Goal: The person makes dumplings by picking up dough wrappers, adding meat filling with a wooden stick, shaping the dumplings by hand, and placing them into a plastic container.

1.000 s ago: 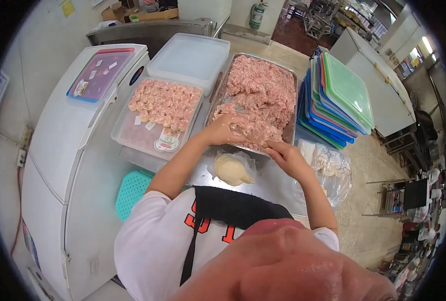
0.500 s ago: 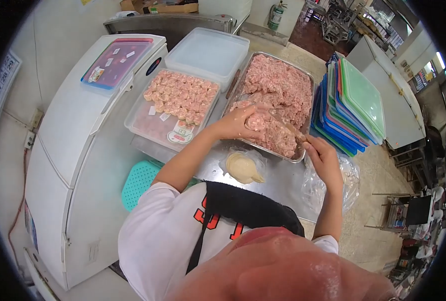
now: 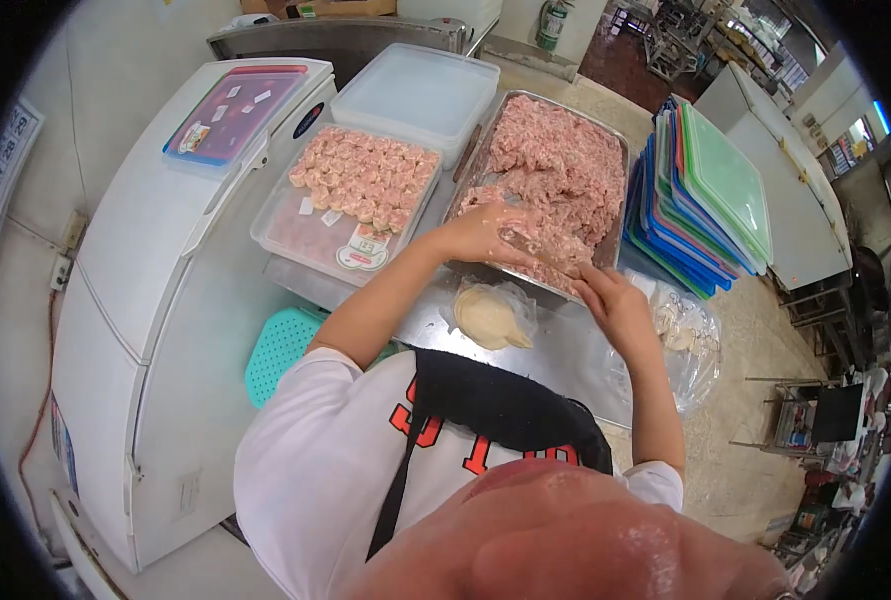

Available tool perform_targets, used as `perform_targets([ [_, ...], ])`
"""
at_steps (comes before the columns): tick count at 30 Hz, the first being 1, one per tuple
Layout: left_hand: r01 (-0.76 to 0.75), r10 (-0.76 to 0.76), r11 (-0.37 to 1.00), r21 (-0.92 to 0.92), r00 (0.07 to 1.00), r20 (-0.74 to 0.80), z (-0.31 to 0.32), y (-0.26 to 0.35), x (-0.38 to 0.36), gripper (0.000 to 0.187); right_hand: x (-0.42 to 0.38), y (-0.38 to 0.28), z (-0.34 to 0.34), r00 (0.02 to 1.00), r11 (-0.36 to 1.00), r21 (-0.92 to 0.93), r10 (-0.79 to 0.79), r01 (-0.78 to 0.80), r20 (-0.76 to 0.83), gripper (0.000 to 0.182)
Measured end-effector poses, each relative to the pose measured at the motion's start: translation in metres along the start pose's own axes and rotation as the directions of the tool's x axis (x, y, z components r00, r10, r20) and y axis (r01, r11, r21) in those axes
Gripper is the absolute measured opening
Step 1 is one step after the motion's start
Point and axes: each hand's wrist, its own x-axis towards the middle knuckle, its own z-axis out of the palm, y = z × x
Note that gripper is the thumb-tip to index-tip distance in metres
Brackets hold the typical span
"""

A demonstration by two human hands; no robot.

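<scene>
A metal tray [image 3: 620, 215] of pink minced meat [image 3: 555, 150] lies before me. My left hand [image 3: 483, 234] curls over its near left part, closed around a meat-filled dumpling mostly hidden by the fingers. In my right hand [image 3: 610, 300], at the tray's near right edge, is the handle of a flat spatula [image 3: 550, 262]; its meat-smeared blade points left and reaches the left fingers. Just below the tray, a stack of pale round dumpling wrappers [image 3: 489, 318] rests on clear plastic. Left of the tray, rows of open-topped dumplings [image 3: 365, 175] sit on a lidded plastic container [image 3: 310, 240].
Clear stacked containers [image 3: 415, 95] stand behind the dumplings. Coloured lids [image 3: 710, 185] are piled right of the tray. A plastic bag [image 3: 690, 345] lies near my right forearm. A white chest freezer [image 3: 195, 300] stands left, with a turquoise perforated basket [image 3: 280, 350] beside it.
The spatula has moved left from the tray's right edge to my left hand, my right hand following. The left hand has turned, so the dumpling in it shows less.
</scene>
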Motion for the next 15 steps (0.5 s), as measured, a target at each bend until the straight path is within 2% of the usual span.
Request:
perform_targets([
  [1,-0.026,0.025,0.998,0.051,1.000,0.006,0.001,-0.001,0.000,0.050,0.004,0.006,-0.003,1.000,1.000,0.001,0.000,0.000,-0.001,0.024],
  [3,0.003,-0.002,1.000,0.012,0.999,-0.051,0.005,-0.004,-0.003,0.052,0.007,0.008,-0.010,1.000,1.000,0.002,-0.003,0.003,-0.006,0.024],
  [5,0.028,-0.031,0.999,-0.025,0.995,-0.099,0.006,-0.004,-0.006,0.055,0.007,0.004,-0.019,0.993,0.994,0.032,0.098,-0.101,0.073,0.024],
  [6,0.121,-0.117,0.992,0.030,0.986,-0.123,0.001,0.008,-0.008,0.051,0.005,0.004,-0.015,0.993,0.994,0.034,0.098,-0.101,0.072,0.024],
  [7,0.215,-0.201,0.973,0.081,0.967,-0.153,-0.002,0.014,-0.009,0.048,0.003,0.005,-0.007,0.997,0.987,0.148,0.070,-0.065,-0.030,0.024],
  [8,0.217,-0.203,0.973,0.081,0.967,-0.156,-0.003,0.012,-0.008,0.048,0.002,0.005,-0.001,0.990,0.967,0.254,0.051,-0.016,-0.133,0.024],
  [9,0.214,-0.214,0.977,-0.010,0.972,-0.093,-0.004,0.007,-0.006,0.050,0.004,0.003,0.004,0.990,0.967,0.254,0.047,-0.013,-0.130,0.024],
  [10,0.217,-0.220,0.971,-0.102,0.975,-0.025,-0.002,0.003,-0.007,0.052,0.004,0.000,0.009,0.998,0.989,0.149,0.017,-0.006,-0.068,0.024],
  [11,0.219,-0.222,0.970,-0.104,0.975,-0.020,0.001,-0.002,-0.009,0.052,0.003,0.000,0.014,1.000,0.999,0.043,-0.004,0.004,-0.007,0.023],
  [13,0.132,-0.130,0.991,0.020,0.989,-0.064,0.005,-0.008,-0.012,0.056,0.006,0.011,0.009,1.000,0.997,0.075,-0.007,0.006,0.020,0.024],
  [15,0.131,-0.130,0.991,-0.001,0.989,-0.075,0.006,-0.006,-0.017,0.057,0.008,0.015,-0.013,0.997,0.969,0.239,0.068,-0.057,-0.037,0.020],
])
